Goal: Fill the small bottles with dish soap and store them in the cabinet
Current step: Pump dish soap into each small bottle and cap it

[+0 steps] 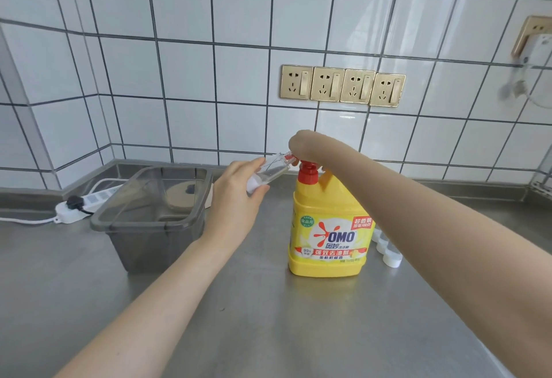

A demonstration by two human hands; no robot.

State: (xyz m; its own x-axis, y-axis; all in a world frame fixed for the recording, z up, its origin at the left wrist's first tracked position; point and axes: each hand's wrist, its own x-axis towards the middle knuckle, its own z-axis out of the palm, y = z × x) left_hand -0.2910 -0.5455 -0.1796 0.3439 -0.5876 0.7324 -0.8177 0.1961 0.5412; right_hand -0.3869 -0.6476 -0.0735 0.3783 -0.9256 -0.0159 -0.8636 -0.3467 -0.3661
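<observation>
Left hand (236, 198) gripping tilted clear small bottle (270, 173), right hand (301, 144) — fingers hidden, perhaps pressing — atop yellow soap jug (328, 234)

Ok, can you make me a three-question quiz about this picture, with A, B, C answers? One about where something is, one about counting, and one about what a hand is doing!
1. Where is the grey bin?
A. Left of the soap jug
B. Right of the soap jug
C. On top of the soap jug

2. How many gold wall sockets sit in the row?
A. Two
B. Four
C. Six

3. What is the left hand doing?
A. Resting flat on the counter
B. Holding a small clear bottle
C. Reaching into the bin

Answers:
1 A: the bin stands on the counter, left of the yellow soap jug.
2 B: four sockets are side by side.
3 B: its fingers wrap the small clear bottle, tilted toward the jug's red pump.
</observation>
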